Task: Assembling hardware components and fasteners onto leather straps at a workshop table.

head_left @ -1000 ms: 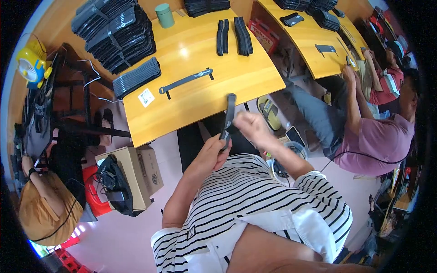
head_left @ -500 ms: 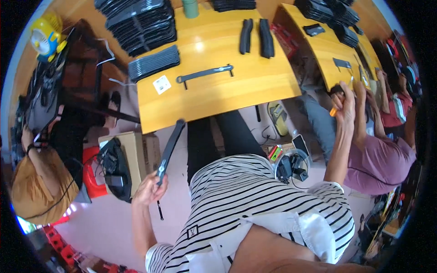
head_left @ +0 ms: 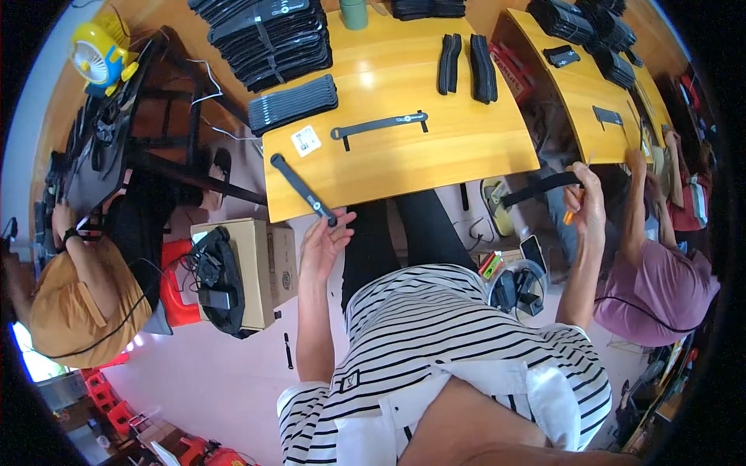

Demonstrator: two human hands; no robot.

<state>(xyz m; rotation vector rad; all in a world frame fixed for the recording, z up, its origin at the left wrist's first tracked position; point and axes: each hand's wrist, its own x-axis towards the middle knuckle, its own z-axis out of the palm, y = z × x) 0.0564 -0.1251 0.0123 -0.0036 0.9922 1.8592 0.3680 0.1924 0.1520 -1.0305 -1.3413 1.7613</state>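
My left hand (head_left: 325,247) has its fingers at the near end of a dark grey strap with a looped end (head_left: 299,186), which extends over the table's front left edge; the fingers look closed on that end. My right hand (head_left: 588,198), raised at the right, is closed round a slim tool with an orange handle (head_left: 569,217). A black band (head_left: 542,187) stretches leftward from the same hand. Another dark grey strap (head_left: 379,124) lies across the table (head_left: 435,159), two short black strips under it. A white label card (head_left: 306,140) lies left of it.
Bundled black straps (head_left: 268,43) are piled at the back left, with a flatter stack (head_left: 294,103) in front. Two black bundles (head_left: 482,68) lie at the back right. A cardboard box (head_left: 280,264) stands on the floor. Co-workers sit on the left (head_left: 93,303) and right (head_left: 653,279).
My left hand has moved up and right, bringing its strap from beside the table to over its front left edge. The right hand has lowered slightly, and a black band now shows in it.
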